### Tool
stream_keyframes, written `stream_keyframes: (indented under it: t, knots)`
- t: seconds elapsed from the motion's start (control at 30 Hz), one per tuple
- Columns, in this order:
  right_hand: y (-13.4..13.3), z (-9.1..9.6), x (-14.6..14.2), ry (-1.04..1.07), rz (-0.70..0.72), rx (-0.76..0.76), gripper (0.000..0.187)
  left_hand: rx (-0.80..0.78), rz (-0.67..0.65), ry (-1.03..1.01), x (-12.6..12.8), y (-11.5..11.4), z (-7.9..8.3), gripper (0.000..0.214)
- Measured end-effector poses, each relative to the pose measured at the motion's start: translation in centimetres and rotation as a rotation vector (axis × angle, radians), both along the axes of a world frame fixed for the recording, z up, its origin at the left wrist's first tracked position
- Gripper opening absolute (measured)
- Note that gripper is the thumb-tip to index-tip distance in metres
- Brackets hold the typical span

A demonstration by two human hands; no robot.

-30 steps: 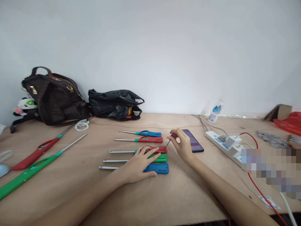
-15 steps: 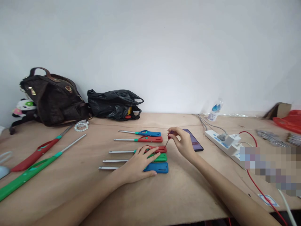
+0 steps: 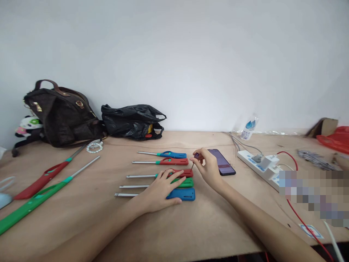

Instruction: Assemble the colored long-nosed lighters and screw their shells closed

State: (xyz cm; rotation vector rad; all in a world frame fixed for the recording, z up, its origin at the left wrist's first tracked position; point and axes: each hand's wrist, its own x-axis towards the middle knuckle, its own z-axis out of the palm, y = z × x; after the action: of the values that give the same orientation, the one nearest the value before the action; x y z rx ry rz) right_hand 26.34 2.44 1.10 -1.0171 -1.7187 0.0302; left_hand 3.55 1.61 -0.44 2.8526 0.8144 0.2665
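Note:
Several long-nosed lighters lie side by side on the wooden table. My left hand rests flat across three of them, a red lighter, a green lighter and a blue lighter, with fingers spread. My right hand pinches a small screwdriver with a purple handle, its tip at the red lighter's right end. Two more lighters, a blue one and a red one, lie just behind.
A phone lies right of my hand, then a white power strip with red and grey cables. A brown bag and a black plastic bag stand at the wall. Two large lighters lie at the left. A bottle stands at the back.
My right hand has shifted slightly left and down with the screwdriver, turning it at the red lighter's end. My left hand has stayed on the three lighters.

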Motion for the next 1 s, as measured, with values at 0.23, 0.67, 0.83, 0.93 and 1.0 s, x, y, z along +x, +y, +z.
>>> stream_keyframes:
  t: [0.23,0.67,0.83,0.93,1.0]
  knots:
    - [-0.4,0.0,-0.8,-0.017,-0.042,0.029,0.01,0.017,0.005,0.023,0.0,-0.1,0.2,0.066]
    - [2.7,-2.1,3.4,0.364,-0.066,-0.283,0.031,-0.022,0.022,0.062,0.0,0.0,0.4,0.066]
    - [3.6,-3.3,4.0,0.427,-0.045,-0.38,0.038,-0.032,0.024,0.052,-0.1,-0.1,0.6,0.065]
    - [3.6,-3.7,3.7,0.431,-0.012,-0.405,0.037,-0.041,0.027,0.058,-0.2,0.0,0.6,0.066]
    - [3.5,-3.9,3.4,0.437,0.02,-0.44,0.038,-0.042,0.032,0.07,-0.2,0.0,0.6,0.065]
